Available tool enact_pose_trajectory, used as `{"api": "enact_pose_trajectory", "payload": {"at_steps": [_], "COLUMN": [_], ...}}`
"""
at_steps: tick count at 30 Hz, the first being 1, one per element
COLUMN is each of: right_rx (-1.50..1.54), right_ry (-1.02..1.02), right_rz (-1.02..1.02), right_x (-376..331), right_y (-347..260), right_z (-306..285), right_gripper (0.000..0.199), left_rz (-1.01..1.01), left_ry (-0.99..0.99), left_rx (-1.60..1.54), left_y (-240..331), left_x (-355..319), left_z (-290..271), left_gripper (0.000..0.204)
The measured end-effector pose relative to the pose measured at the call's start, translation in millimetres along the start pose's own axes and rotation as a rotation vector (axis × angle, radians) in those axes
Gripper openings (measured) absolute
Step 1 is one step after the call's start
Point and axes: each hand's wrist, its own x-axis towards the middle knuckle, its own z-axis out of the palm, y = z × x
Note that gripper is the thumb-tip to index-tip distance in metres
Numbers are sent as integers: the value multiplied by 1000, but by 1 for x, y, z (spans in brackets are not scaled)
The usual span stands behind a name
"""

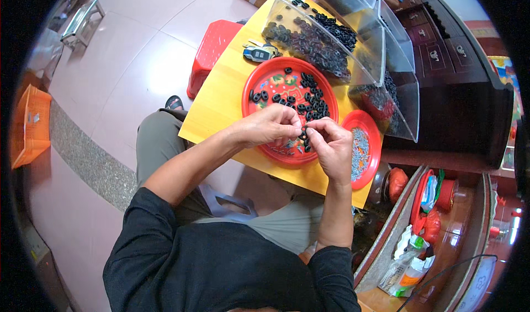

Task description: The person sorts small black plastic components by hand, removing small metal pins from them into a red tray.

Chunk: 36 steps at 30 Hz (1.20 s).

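Observation:
My left hand (270,127) and my right hand (331,144) meet over the near edge of a big red plate (259,80). Between their fingertips sits a small black ring (303,132), pinched from both sides. Several more black rings (309,99) lie loose on the plate, mostly toward its right half. A smaller red plate (375,141) to the right holds a pile of small metal pieces (360,152). Both plates rest on a yellow table (221,97).
Clear plastic bins (326,36) full of black rings stand at the table's far side, with a car key (256,52) beside them. A red stool (212,50) stands left of the table, an orange crate (30,124) at far left, dark wooden furniture (458,80) to the right.

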Motion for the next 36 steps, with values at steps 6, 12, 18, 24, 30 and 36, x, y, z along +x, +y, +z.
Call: {"api": "enact_pose_trajectory", "payload": {"at_steps": [6, 12, 18, 24, 30, 36], "right_rx": [-70, -197, -269, -293, -287, -434], "right_ry": [6, 96, 127, 130, 176, 322], "right_rz": [-84, -186, -286, -371, -394, -465], "right_x": [-8, -16, -18, -17, -23, -1], "right_y": [1, 6, 7, 17, 14, 1], "right_z": [5, 15, 17, 20, 16, -47], "right_gripper": [17, 25, 24, 22, 23, 23], "left_rz": [37, 55, 105, 40, 47, 223], "left_ry": [29, -8, 15, 21, 7, 155], "left_rx": [0, 54, 152, 144, 116, 247], "left_y": [-7, -12, -16, -13, -9, 9], "left_x": [2, 3, 3, 0, 4, -9], "left_z": [1, 1, 2, 2, 8, 25], "left_gripper": [14, 14, 14, 13, 14, 10]}}
